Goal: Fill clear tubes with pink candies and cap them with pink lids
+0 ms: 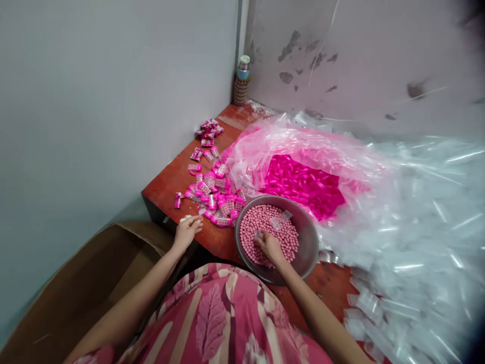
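Note:
My right hand (pixel 270 246) reaches into a round metal bowl (pixel 307 237) full of small pink balls (pixel 265 222). Its fingers are curled among the balls, apparently around a small clear container that I cannot make out well. My left hand (pixel 186 230) rests at the table's front left edge with fingers closed on something small and pale. Just beyond it lies a spread of several small filled containers with pink caps (pixel 214 194). A small clear piece (pixel 282 218) lies on top of the balls.
A big clear plastic bag of bright pink caps (pixel 303 184) sits behind the bowl. A heap of clear empty containers (pixel 413 237) fills the right side. An open cardboard box (pixel 76 288) stands below left. A bottle (pixel 242 80) stands in the wall corner on the red-brown table (pixel 170 182).

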The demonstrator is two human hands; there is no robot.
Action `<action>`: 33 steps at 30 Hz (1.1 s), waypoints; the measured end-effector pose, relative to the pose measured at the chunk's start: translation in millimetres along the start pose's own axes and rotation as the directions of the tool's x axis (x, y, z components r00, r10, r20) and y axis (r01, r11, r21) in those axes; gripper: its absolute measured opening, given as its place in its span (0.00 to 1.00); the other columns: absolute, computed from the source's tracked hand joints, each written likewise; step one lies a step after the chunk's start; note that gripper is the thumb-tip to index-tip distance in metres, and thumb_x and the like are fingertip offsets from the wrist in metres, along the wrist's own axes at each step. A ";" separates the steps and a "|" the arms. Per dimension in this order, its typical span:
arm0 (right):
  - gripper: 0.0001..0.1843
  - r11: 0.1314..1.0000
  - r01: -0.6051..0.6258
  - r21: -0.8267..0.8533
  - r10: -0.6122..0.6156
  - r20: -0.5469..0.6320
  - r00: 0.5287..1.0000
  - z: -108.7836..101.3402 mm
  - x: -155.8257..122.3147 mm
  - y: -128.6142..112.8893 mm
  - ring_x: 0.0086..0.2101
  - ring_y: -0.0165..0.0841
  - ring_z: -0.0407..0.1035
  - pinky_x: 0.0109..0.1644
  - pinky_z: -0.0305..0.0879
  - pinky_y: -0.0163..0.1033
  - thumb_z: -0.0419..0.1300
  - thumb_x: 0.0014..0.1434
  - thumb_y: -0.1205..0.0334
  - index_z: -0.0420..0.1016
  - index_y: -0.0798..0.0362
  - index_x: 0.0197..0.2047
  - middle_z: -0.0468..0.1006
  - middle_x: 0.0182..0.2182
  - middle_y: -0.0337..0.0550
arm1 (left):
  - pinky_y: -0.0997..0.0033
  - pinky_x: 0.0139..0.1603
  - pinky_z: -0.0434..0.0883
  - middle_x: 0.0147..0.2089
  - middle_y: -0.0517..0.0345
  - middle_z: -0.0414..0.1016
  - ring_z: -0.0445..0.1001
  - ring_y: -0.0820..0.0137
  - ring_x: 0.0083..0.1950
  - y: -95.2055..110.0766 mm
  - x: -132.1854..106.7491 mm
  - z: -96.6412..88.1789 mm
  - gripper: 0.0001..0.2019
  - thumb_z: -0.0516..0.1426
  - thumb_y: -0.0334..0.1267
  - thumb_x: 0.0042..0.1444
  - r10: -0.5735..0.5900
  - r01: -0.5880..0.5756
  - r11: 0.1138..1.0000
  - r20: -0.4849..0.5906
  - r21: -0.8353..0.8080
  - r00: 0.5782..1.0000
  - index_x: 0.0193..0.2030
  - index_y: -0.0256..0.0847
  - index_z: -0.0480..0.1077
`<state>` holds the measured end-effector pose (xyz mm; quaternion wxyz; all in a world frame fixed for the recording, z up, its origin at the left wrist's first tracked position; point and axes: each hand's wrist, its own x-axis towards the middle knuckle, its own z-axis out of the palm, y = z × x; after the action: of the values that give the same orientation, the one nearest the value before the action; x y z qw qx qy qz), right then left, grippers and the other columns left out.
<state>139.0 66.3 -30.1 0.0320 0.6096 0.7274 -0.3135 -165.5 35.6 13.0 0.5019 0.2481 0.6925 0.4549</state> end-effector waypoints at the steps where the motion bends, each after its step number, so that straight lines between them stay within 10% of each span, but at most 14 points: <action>1: 0.18 1.000 -0.017 0.003 0.017 -0.006 1.000 0.8 2.0 0.3 0.32 0.35 0.71 0.35 0.64 0.36 0.46 0.61 0.57 0.64 0.58 0.50 0.76 0.32 0.48 | 0.65 0.39 0.74 0.40 0.50 0.75 0.75 0.67 0.37 -0.4 -2.1 2.8 0.19 0.60 0.46 0.42 -0.002 0.002 1.000 0.023 0.000 1.000 0.38 0.34 0.73; 7: 0.19 0.998 0.003 -0.069 -0.004 -0.017 1.000 -10.3 -6.8 14.2 0.31 0.36 0.72 0.35 0.64 0.37 0.42 0.63 0.60 0.65 0.60 0.49 0.77 0.30 0.52 | 0.62 0.40 0.74 0.37 0.52 0.77 0.76 0.65 0.37 4.6 -14.8 35.2 0.18 0.60 0.45 0.44 -0.010 0.002 1.000 0.241 0.031 0.971 0.39 0.35 0.74; 13: 0.23 0.918 0.361 -0.163 -0.348 0.103 0.932 -36.0 -10.0 16.7 0.56 0.36 0.55 0.55 0.54 0.42 0.47 0.59 0.71 0.58 0.49 0.58 0.62 0.57 0.48 | 0.60 0.42 0.73 0.39 0.52 0.77 0.75 0.64 0.39 14.0 -24.4 46.2 0.16 0.59 0.42 0.46 0.009 -0.037 0.996 0.309 0.085 0.951 0.40 0.36 0.74; 18: 0.15 0.847 0.497 -0.191 -0.458 0.216 0.863 -34.3 4.7 7.0 0.50 0.34 0.61 0.52 0.57 0.40 0.47 0.61 0.68 0.68 0.50 0.48 0.70 0.49 0.46 | 0.61 0.41 0.73 0.39 0.51 0.77 0.75 0.63 0.39 20.8 -31.6 51.4 0.14 0.58 0.42 0.47 0.019 -0.064 0.990 0.333 0.122 0.943 0.39 0.36 0.74; 27: 0.18 0.948 0.215 -0.235 -0.173 0.186 0.967 -46.2 -12.2 29.3 0.43 0.37 0.67 0.44 0.61 0.39 0.43 0.63 0.67 0.61 0.57 0.54 0.70 0.45 0.57 | 0.62 0.41 0.73 0.39 0.51 0.78 0.75 0.63 0.39 18.7 -38.1 53.8 0.16 0.57 0.43 0.48 0.003 -0.064 0.985 0.355 0.161 0.935 0.41 0.36 0.74; 33: 0.12 0.997 0.017 -0.081 0.012 0.340 0.941 -63.9 -8.8 50.5 0.36 0.32 0.69 0.40 0.66 0.42 0.53 0.60 0.58 0.70 0.58 0.41 0.73 0.38 0.46 | 0.63 0.40 0.73 0.38 0.51 0.78 0.76 0.63 0.39 14.3 -37.2 49.5 0.16 0.57 0.43 0.48 -0.015 -0.048 0.984 0.349 0.173 0.937 0.40 0.36 0.74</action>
<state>208.5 93.3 3.9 0.1817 0.5436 0.7241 -0.3836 -107.7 31.3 39.0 0.5885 0.3746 0.6284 0.3440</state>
